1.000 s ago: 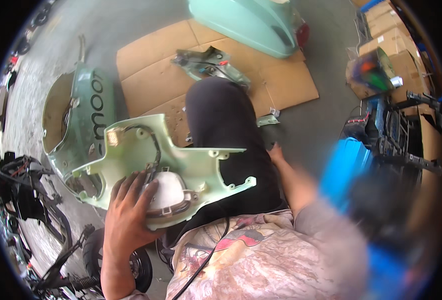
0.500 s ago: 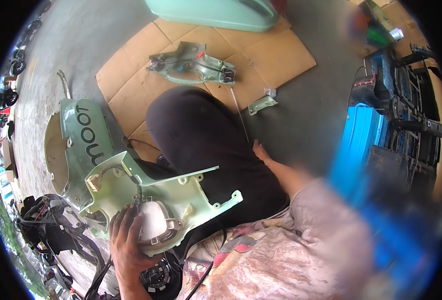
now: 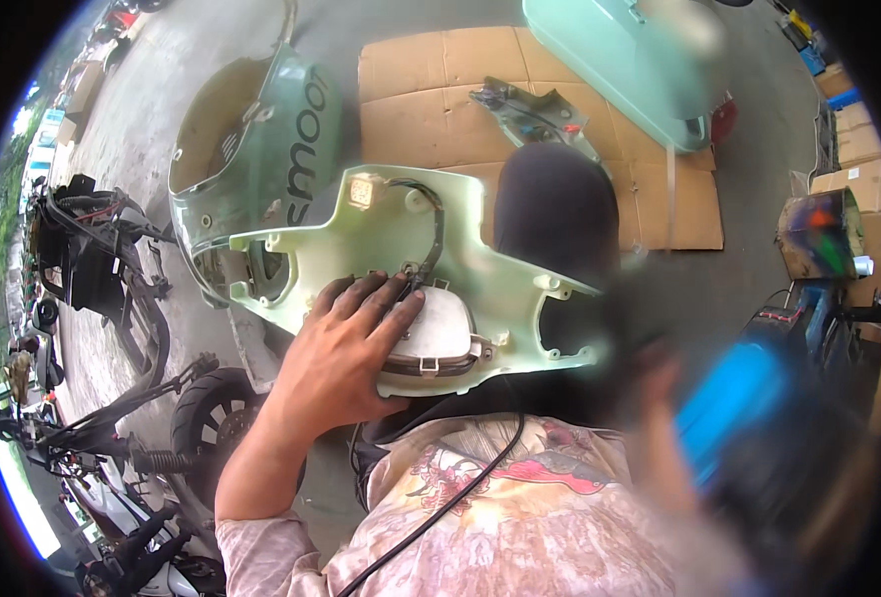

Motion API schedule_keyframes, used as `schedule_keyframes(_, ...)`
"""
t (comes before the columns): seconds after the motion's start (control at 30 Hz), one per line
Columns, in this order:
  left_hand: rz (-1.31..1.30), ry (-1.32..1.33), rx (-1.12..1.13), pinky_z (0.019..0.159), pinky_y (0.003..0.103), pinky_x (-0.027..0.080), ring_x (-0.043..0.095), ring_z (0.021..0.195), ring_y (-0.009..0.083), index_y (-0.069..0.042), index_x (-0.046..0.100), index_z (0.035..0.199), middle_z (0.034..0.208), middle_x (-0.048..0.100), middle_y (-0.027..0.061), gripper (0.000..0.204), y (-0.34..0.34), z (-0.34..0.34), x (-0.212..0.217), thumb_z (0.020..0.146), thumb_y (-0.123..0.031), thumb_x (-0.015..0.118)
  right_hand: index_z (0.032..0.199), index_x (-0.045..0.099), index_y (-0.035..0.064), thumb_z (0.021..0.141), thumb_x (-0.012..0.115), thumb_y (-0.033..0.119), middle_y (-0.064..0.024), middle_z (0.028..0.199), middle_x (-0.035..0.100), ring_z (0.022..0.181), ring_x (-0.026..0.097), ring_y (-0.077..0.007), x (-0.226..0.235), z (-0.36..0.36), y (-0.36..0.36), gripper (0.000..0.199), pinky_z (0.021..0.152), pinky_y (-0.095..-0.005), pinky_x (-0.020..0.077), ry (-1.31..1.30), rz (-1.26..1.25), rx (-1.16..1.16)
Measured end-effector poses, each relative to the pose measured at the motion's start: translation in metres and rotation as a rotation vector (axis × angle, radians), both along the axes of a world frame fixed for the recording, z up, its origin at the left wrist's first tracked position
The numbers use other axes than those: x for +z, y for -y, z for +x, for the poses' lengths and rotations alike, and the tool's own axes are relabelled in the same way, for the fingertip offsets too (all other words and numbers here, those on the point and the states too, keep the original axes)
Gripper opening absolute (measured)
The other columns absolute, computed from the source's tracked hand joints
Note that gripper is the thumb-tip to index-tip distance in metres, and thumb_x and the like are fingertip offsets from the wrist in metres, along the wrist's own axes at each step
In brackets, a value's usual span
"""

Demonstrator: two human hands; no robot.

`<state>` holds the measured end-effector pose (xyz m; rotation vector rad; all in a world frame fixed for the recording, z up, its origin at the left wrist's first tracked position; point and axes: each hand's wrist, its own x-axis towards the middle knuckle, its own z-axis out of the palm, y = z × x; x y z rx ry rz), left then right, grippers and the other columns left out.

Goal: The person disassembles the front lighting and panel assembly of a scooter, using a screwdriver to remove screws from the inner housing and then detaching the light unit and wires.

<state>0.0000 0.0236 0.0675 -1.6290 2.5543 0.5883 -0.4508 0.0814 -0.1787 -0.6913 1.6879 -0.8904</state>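
A pale green plastic scooter panel (image 3: 460,214), inner side up, rests across my lap. Fixed in it is a lamp unit (image 3: 436,328) with a whitish back. A dark cable runs from the lamp to a pale connector (image 3: 361,191) at the panel's far edge. My left hand (image 3: 346,333) grips the panel's near edge beside the lamp, fingers over the lamp's left side and thumb low at the rim. To the right, my right hand (image 3: 660,373) is smeared by motion next to a dark blur; its fingers and anything in them cannot be made out.
A larger green scooter cover (image 3: 306,129) stands at the far left. Flattened cardboard (image 3: 431,80) bears a smaller green part with wiring (image 3: 535,114) and a long green body shell (image 3: 620,70). A scooter frame with a wheel (image 3: 207,418) is at left; a blue container (image 3: 734,398) at right.
My view has turned, so the panel and left hand appear farther right. My right hand has come up from low beside my leg to near the panel's right end. The left hand keeps its hold.
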Motion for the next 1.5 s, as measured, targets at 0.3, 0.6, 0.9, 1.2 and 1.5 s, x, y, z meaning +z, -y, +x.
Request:
schedule_keyframes(0.3, -0.113, -0.067, -0.019, 0.109, 0.046, 0.031, 0.046, 0.126, 0.0335, -0.005, 0.049, 0.132, 0.136, 0.05, 0.0169, 0.088, -0.006, 0.004, -0.01, 0.055, -0.032, 0.082, 0.121, 0.057, 0.0024, 0.078, 0.072, 0.029, -0.0088, 0.105, 0.058, 0.085, 0.061, -0.021, 0.314, 0.014, 0.055, 0.053, 0.074, -0.0335, 0.0489, -0.555, -0.746, 0.676)
schedule_keyframes(0.6, -0.145, -0.093, -0.034, 0.107, 0.046, 0.033, 0.048, 0.123, 0.0329, -0.003, 0.052, 0.126, 0.132, 0.053, 0.0183, 0.082, -0.011, 0.012, -0.017, 0.058, -0.036, 0.082, 0.104, 0.067, 0.0033, 0.069, 0.075, 0.03, -0.016, 0.095, 0.064, 0.082, 0.066, -0.0281, 0.383, 0.078, 0.057, 0.044, 0.072, -0.0356, 0.0523, -0.861, -0.723, 1.088)
schedule_keyframes(0.9, -0.188, -0.114, -0.046, 0.107, 0.047, 0.033, 0.049, 0.122, 0.0337, -0.002, 0.051, 0.126, 0.131, 0.052, 0.0197, 0.082, -0.013, 0.013, -0.022, 0.058, -0.037, 0.081, 0.104, 0.066, 0.0017, 0.07, 0.074, 0.028, -0.016, 0.093, 0.064, 0.081, 0.066, -0.0267, 0.39, 0.089, 0.058, 0.043, 0.073, -0.0356, 0.0526, -0.902, -0.735, 1.116)
schedule_keyframes(1.2, -0.192, -0.113, -0.047, 0.107, 0.046, 0.033, 0.048, 0.123, 0.033, -0.002, 0.051, 0.126, 0.131, 0.052, 0.0201, 0.082, -0.013, 0.013, -0.022, 0.058, -0.037, 0.081, 0.104, 0.066, 0.0013, 0.071, 0.074, 0.026, -0.0162, 0.094, 0.064, 0.081, 0.066, -0.0263, 0.393, 0.095, 0.059, 0.042, 0.071, -0.0339, 0.0523, -0.921, -0.723, 1.141)
schedule_keyframes(1.5, -0.197, -0.101, -0.05, 0.107, 0.047, 0.033, 0.048, 0.123, 0.0328, -0.002, 0.05, 0.126, 0.131, 0.052, 0.0196, 0.082, -0.014, 0.013, -0.024, 0.058, -0.037, 0.081, 0.103, 0.066, 0.0012, 0.072, 0.073, 0.024, -0.0162, 0.094, 0.064, 0.081, 0.065, -0.0267, 0.399, 0.099, 0.058, 0.039, 0.071, -0.0341, 0.0518, -0.936, -0.729, 1.15)
